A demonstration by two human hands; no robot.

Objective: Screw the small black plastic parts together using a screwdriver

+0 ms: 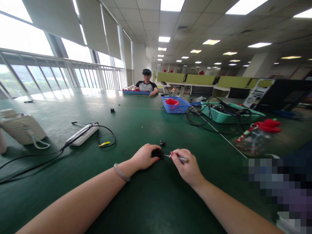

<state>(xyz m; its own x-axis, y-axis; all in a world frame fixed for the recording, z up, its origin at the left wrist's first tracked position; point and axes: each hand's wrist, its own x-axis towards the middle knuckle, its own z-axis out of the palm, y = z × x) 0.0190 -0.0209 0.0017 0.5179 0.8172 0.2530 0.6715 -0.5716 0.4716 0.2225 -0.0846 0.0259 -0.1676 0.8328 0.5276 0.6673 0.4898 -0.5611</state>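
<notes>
My left hand [145, 156] is closed round a small black block-like part [157, 153] and holds it on the green tabletop. In my right hand [185, 165] is a screwdriver [182, 159], gripped by its handle between thumb and fingers. Its thin metal shaft points left and meets the right side of the black part; the exact contact spot is too small to make out. Just beyond my left hand lies a small dark metallic piece [162, 142]. Part of the black block is hidden by my left fingers.
A white power bank [83, 135] with black cables lies left, near a beige bottle [23, 126]. Another small black block [112, 110] sits farther off. Blue [176, 108] and green baskets [214, 116], loose cables and a red-lidded jar [255, 139] stand right. Another person [146, 86] sits opposite.
</notes>
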